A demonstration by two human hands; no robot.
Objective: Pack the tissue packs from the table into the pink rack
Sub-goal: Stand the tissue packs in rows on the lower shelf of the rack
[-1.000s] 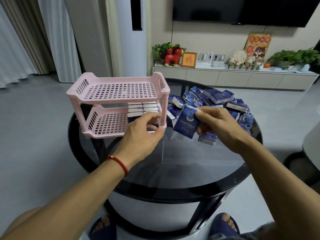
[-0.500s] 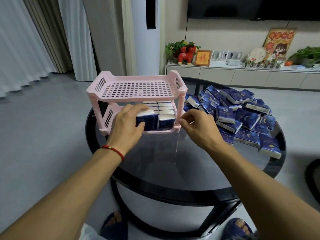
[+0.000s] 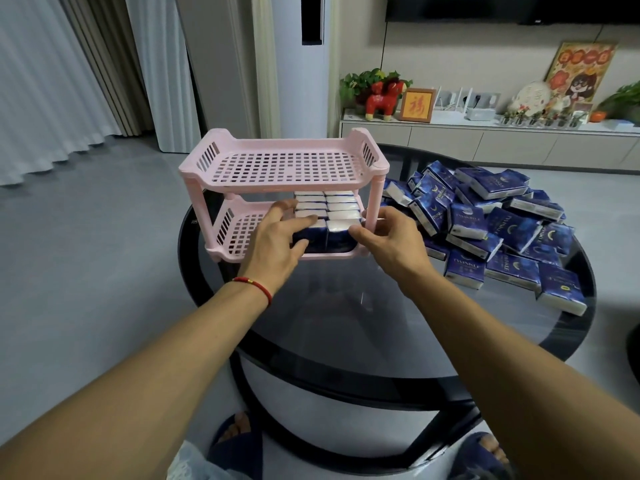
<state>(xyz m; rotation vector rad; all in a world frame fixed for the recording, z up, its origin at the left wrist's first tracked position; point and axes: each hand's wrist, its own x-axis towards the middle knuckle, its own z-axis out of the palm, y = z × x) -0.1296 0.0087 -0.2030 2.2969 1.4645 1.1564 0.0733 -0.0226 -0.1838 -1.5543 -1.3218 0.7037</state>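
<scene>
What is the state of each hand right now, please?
Left hand: open, straight fingers pressing the front tissue packs in the pink rack.
Right hand: fingertips touch the front pack; a grip cannot be told.

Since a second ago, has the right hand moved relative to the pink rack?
Yes. The right hand, which held a tissue pack clear of the pink rack to its right, now sits at the lower shelf's front right post, fingertips at the front row of packs.
</scene>
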